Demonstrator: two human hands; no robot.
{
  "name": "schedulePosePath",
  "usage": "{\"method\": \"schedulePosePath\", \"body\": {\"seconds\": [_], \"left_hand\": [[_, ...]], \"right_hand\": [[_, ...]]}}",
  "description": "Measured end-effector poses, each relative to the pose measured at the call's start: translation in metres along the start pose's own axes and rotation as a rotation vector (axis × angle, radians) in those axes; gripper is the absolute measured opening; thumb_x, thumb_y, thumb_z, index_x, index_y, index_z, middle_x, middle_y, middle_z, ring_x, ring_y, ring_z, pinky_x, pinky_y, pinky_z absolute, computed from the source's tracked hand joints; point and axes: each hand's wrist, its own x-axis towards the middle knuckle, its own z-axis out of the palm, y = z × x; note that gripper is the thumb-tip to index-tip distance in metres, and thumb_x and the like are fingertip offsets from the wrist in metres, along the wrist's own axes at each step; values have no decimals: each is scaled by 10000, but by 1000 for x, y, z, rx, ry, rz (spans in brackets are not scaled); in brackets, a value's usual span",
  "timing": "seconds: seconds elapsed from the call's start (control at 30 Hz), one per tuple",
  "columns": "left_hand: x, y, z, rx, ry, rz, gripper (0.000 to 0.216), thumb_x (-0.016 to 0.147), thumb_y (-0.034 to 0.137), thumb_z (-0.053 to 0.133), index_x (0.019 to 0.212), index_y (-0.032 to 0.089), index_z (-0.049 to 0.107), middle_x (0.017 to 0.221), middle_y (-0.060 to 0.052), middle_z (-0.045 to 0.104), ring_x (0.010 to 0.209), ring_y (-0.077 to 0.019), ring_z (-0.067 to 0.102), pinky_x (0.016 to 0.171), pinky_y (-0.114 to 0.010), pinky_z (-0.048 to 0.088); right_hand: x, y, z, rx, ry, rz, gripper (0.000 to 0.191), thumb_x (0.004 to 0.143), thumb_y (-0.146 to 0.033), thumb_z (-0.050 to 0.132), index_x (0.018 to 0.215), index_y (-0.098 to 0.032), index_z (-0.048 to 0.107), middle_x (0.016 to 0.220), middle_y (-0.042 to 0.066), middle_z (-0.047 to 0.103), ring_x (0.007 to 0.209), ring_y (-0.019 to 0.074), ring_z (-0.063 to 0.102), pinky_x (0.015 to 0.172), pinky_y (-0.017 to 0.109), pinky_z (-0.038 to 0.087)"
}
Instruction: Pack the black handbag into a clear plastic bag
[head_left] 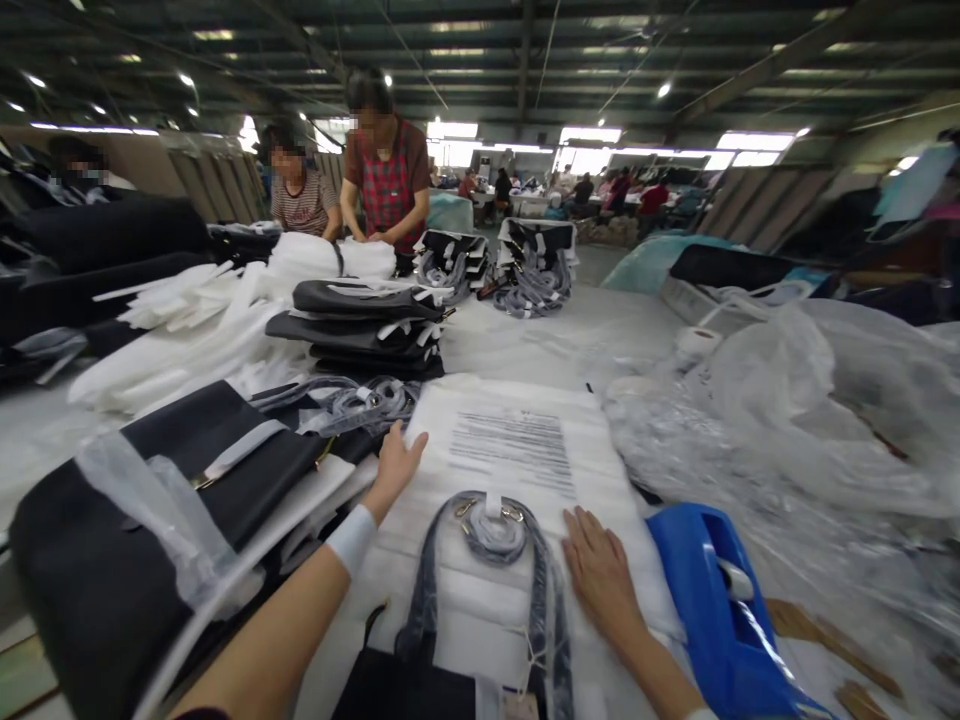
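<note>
White printed bag (517,450), grey strap (487,560), blue tape dispenser (712,610), black bags (150,520)

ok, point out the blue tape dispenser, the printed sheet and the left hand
blue tape dispenser (712,610), head view, on its blue side wall.
printed sheet (517,450), head view, on the block of printed text.
left hand (394,468), head view, on the back of the hand.

Two hands (394,468) (600,570), one tape dispenser (712,610), two nearby workers (386,170) (300,195)
</note>
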Motion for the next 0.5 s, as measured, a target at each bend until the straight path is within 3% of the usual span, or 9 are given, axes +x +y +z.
{"method": "schedulePosePath", "body": {"seconds": [0.13,0.23,0.3,0.37,0.5], "left_hand": [[20,7,31,129,-52,-122,916,706,515,709,1324,-44,330,1321,-425,426,1251,-525,440,998,-623,347],[41,-20,41,203,-148,-200,1028,704,597,670,1345,-66,217,1267,-439,453,1180,-551,484,874,-653,418],[67,-46,52,277,-160,-213,1149,579,754,672,1342,3,253,1233,-350,529,1115,-541,530,795,-644,467],[89,-70,65,300,-105,-156,1040,526,781,687,1258,103,393,1148,-226,615,1031,-479,592,748,-609,508],[108,-96,81,351,65,-60,718,657,725,613,1118,188,490,1027,-104,642,947,-374,637,707,-495,546]], "right_hand": [[-22,-16,-8,-46,-78,36,442,966,-277,357,1368,-151,491,1443,159,472,1352,283,395,1094,530,302],[-23,-23,-16,-9,-137,80,437,958,-273,421,1379,-167,476,1476,139,435,1377,274,351,1113,508,281],[-22,-22,-15,-4,-145,100,458,956,-294,448,1402,-187,444,1500,128,403,1392,267,321,1121,503,270],[-23,-20,-14,3,-138,107,471,962,-306,448,1417,-191,419,1511,130,383,1396,266,309,1125,505,260],[-22,-20,-11,7,-141,117,466,975,-331,434,1417,-188,406,1505,134,388,1390,262,313,1129,500,252]]}}
